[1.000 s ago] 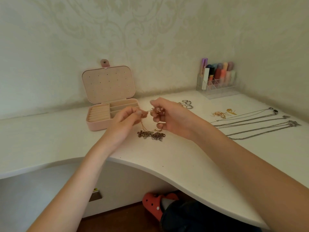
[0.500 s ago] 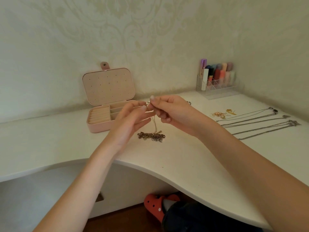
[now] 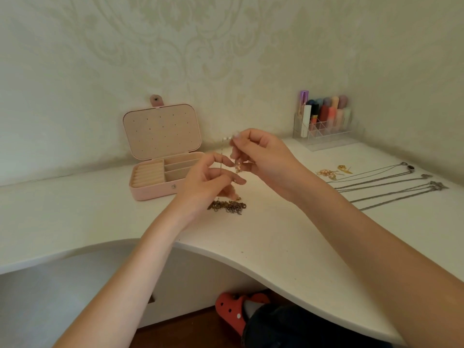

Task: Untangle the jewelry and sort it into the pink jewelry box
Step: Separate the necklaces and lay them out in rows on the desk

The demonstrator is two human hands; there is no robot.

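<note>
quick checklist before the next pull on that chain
1. Right hand pinches the thin chain at its top end: ok.
2. Left hand grips the chain lower down: ok.
3. Chain free of the tangled pile on the desk: cannot tell, the left hand hides the join.
4. Pink jewelry box open, compartments showing: ok.
5. Silver necklaces laid out apart from the pile: ok.

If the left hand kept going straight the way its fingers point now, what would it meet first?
The left hand points right, toward the right hand, which holds the chain just beyond its fingertips. It would likely meet that hand first, though depth is unclear.
</note>
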